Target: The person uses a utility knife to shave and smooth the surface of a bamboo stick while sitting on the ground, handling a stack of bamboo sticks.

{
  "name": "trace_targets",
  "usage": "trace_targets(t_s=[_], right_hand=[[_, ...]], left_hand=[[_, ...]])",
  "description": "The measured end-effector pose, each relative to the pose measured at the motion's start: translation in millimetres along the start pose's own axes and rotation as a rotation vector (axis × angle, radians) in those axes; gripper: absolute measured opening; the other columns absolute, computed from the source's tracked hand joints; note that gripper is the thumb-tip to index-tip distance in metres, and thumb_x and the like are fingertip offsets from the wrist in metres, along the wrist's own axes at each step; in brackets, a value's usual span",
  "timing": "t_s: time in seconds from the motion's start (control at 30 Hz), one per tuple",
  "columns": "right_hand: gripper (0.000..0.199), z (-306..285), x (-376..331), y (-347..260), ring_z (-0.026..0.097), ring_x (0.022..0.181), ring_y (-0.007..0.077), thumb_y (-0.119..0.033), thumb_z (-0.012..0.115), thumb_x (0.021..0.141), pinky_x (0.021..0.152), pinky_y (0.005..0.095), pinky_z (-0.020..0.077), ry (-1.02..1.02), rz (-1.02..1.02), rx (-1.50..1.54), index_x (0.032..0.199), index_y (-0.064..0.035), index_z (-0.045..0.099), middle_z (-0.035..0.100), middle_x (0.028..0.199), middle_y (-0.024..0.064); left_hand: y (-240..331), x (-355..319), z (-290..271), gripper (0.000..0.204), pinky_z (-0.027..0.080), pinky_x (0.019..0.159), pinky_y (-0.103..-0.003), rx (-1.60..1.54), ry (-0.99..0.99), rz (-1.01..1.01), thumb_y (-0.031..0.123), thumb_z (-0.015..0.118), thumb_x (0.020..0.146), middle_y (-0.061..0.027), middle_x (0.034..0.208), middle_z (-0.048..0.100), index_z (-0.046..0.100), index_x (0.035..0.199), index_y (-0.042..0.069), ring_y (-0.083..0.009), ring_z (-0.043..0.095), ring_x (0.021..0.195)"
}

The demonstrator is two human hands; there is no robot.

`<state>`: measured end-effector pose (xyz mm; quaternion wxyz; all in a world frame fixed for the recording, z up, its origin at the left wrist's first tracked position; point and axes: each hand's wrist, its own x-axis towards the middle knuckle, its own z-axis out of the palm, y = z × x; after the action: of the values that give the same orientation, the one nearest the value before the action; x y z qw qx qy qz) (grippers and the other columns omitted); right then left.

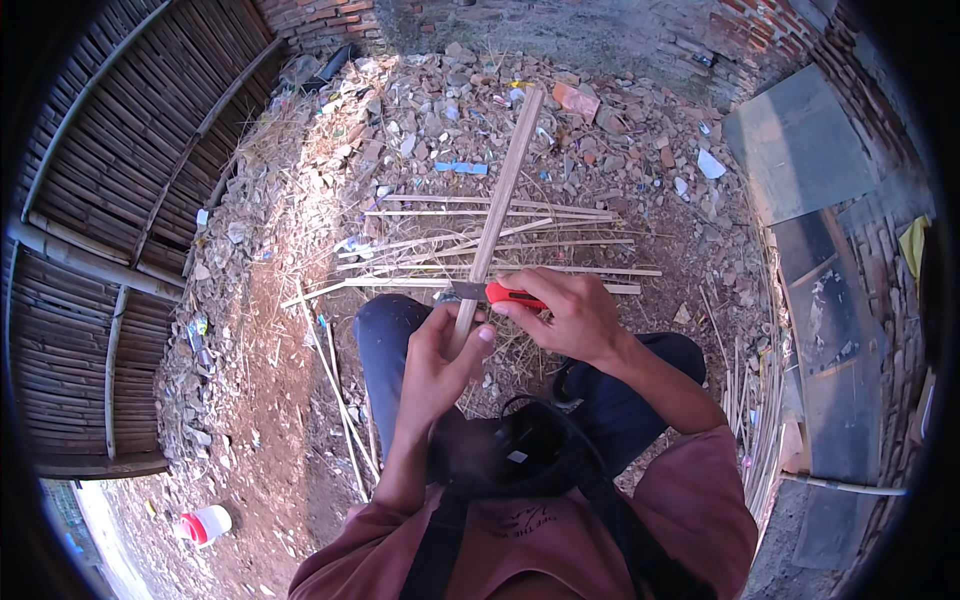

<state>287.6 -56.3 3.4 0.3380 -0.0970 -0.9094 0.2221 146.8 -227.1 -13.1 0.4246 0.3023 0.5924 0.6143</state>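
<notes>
Pale wood is making up the long flat strip (510,185), which is extending outward from the person's lap, its far end leaning slightly to the right. Left hand (440,350) is closing thumb and fingers around the near end; no slack is showing in that grip. Right hand (575,310) is curling round the red handle of a knife (515,296), gripping it firmly from the right side.

Key relation (judged): the dark blade is pointing left and lying across the strip, roughly square to its long axis, just beyond the left hand. Most of the strip's length is therefore running outward past the blade, with only the short near end sitting on the holding side. Left hand is being the nearer one to that end. Depth of any cut: cannot tell.

Underneath, thin strips (560,243) are lying mostly crosswise on the rubble ground (400,130), beyond the person's knees.
</notes>
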Motion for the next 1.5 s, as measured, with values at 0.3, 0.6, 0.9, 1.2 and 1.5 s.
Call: trace_targets(t_s=[0.3,0.6,0.9,1.2,1.5], right_hand=[[0.023,-2.6,0.9,1.0,0.076,0.071,0.0271,-0.03,0.079,0.095,0.06,0.0391,0.059,-0.01,-0.004,0.012,0.112,-0.0139,0.074,0.077,0.088,0.006],[0.021,-5.8,0.9,-1.7,0.075,0.069,0.0274,-0.029,0.079,0.094,0.058,0.0403,0.0574,-0.021,0.024,-0.004,0.108,-0.0141,0.072,0.075,0.084,0.0049],[0.021,-4.2,2.3,-0.7,0.074,0.068,0.0265,-0.03,0.08,0.094,0.056,0.0397,0.0569,0.002,-0.018,0.049,0.107,-0.0148,0.073,0.075,0.084,0.0043],[0.02,-0.7,0.3,-7.2,0.071,0.059,0.0224,-0.032,0.079,0.096,0.048,0.0363,0.0529,0.044,-0.009,-0.069,0.108,-0.0163,0.074,0.073,0.079,0.0025],[0.022,-2.6,1.4,-4.6,0.07,0.059,0.0211,-0.035,0.078,0.098,0.048,0.0363,0.0523,0.099,0.026,-0.11,0.109,-0.0164,0.075,0.07,0.077,0.0019]], left_hand=[[-0.8,12.9,2.3,0.026,0.039,0.057,-0.02,-0.019,-0.065,0.066,0.014,0.068,0.108,0.003,0.082,0.065,0.062,0.13,0.002,-0.0021,0.055,0.067],[-0.2,7.8,21.4,0.021,0.039,0.062,-0.019,0.263,0.174,0.162,0.015,0.07,0.108,0.0039,0.088,0.069,0.069,0.122,0.0,0.0008,0.053,0.075],[2.3,2.1,24.8,0.019,0.041,0.061,-0.02,0.098,0.195,0.094,0.015,0.075,0.104,0.0042,0.082,0.067,0.072,0.116,0.0,-0.0003,0.055,0.071],[-4.4,2.6,27.5,0.023,0.044,0.065,-0.019,0.12,0.249,0.137,0.013,0.075,0.104,0.0035,0.089,0.072,0.075,0.122,-0.003,0.0002,0.057,0.076],[-3.5,3.3,32.1,0.033,0.045,0.069,-0.019,0.094,0.294,0.115,0.013,0.077,0.103,0.0053,0.09,0.071,0.074,0.132,-0.003,-0.0005,0.055,0.08]])
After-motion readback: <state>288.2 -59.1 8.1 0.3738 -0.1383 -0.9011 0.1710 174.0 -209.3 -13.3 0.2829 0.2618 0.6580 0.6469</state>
